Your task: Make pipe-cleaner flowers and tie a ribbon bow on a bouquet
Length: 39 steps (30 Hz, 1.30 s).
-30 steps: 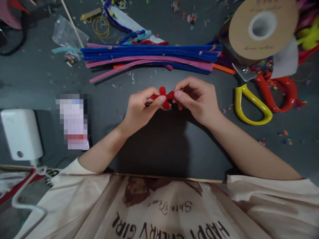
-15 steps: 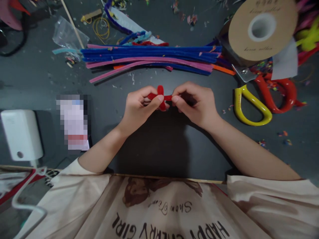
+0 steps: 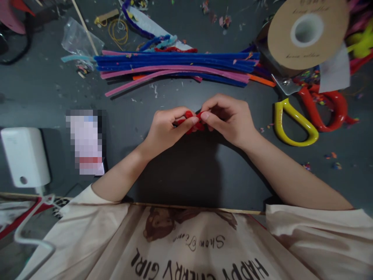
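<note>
A red pipe cleaner (image 3: 189,114), bent into small loops, is pinched between my two hands above the dark tabletop. My left hand (image 3: 169,126) grips its looped part between thumb and fingers. Close beside it, my right hand (image 3: 229,118) holds the other end between thumb and forefinger. Fingers cover much of the red piece, so its full shape is hidden. Just beyond my hands lies a bundle of blue and pink pipe cleaners (image 3: 175,60), stretched from left to right.
Scissors with one yellow and one red handle (image 3: 295,128) lie at the right, under a ribbon spool (image 3: 275,42). To the left are a blurred-out phone (image 3: 87,142) and a white power bank (image 3: 26,157) with a cable. A clear plastic bag (image 3: 77,41) and coloured scraps lie farther back.
My left hand has moved slightly right, closing the gap to my right hand. The red loops have tilted and are now more covered by fingers.
</note>
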Motion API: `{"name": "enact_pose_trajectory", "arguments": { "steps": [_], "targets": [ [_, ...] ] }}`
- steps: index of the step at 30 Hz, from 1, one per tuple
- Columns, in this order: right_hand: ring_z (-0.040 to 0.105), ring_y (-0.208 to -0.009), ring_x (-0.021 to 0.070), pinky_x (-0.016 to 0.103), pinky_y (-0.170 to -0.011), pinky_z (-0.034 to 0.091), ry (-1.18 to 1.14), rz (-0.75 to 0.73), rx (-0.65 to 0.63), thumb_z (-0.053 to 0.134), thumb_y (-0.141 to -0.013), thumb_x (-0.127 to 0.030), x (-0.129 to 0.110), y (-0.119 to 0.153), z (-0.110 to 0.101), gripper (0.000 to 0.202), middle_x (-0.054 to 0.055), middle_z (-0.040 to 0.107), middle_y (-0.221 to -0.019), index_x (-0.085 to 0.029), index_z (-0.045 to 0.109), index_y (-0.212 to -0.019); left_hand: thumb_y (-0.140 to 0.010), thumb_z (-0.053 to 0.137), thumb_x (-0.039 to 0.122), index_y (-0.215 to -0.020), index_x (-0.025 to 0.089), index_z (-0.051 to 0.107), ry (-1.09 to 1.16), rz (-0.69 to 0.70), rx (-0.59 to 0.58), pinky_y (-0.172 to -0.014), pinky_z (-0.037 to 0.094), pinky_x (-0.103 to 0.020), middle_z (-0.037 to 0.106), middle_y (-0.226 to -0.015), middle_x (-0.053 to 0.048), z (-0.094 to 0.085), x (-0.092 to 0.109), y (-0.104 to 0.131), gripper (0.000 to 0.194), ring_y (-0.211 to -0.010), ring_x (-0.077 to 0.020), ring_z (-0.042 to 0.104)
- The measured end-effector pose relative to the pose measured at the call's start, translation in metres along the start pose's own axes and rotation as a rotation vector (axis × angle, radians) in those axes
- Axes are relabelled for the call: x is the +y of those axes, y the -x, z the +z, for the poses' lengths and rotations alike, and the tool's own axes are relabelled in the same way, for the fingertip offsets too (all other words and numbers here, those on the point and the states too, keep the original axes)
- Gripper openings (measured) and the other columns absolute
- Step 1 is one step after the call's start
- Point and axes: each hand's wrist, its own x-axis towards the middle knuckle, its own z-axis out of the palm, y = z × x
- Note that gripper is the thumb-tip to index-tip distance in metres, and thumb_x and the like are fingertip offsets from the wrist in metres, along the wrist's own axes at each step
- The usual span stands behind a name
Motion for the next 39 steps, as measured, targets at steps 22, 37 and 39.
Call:
{"name": "enact_pose_trajectory", "arguments": {
  "steps": [22,37,39],
  "targets": [
    [0.046,-0.044,0.0032,0.018,-0.041,0.034,-0.148,0.033,0.073,0.065,-0.081,-0.038,0.003,-0.001,-0.003,0.024,-0.005,0.055,-0.058,-0.017,0.057,-0.071,-0.087,0.054,0.029,-0.068,0.018,0.054,0.264,-0.013,0.236,-0.041,0.044,-0.011,0.056,-0.054,0.007,0.006,-0.007,0.002,0.022,-0.043,-0.0003,0.053],
    [0.036,-0.042,0.0032,0.019,-0.041,0.027,0.046,0.073,-0.004,0.058,-0.082,-0.021,0.002,-0.001,-0.002,0.021,-0.006,0.052,-0.051,-0.017,0.052,-0.063,-0.088,0.051,0.025,-0.067,0.016,0.054,-0.047,0.202,0.133,-0.050,0.040,-0.015,0.056,-0.057,0.005,0.002,-0.007,0.004,0.023,-0.048,-0.0008,0.051],
    [0.036,-0.042,0.0033,0.019,-0.042,0.027,0.049,0.082,0.015,0.058,-0.082,-0.021,0.002,-0.001,-0.002,0.021,-0.006,0.051,-0.051,-0.017,0.051,-0.063,-0.089,0.051,0.026,-0.068,0.016,0.055,-0.068,0.196,0.132,-0.051,0.040,-0.016,0.057,-0.059,0.004,0.002,-0.007,0.005,0.023,-0.049,-0.0013,0.051]
  ]
}}
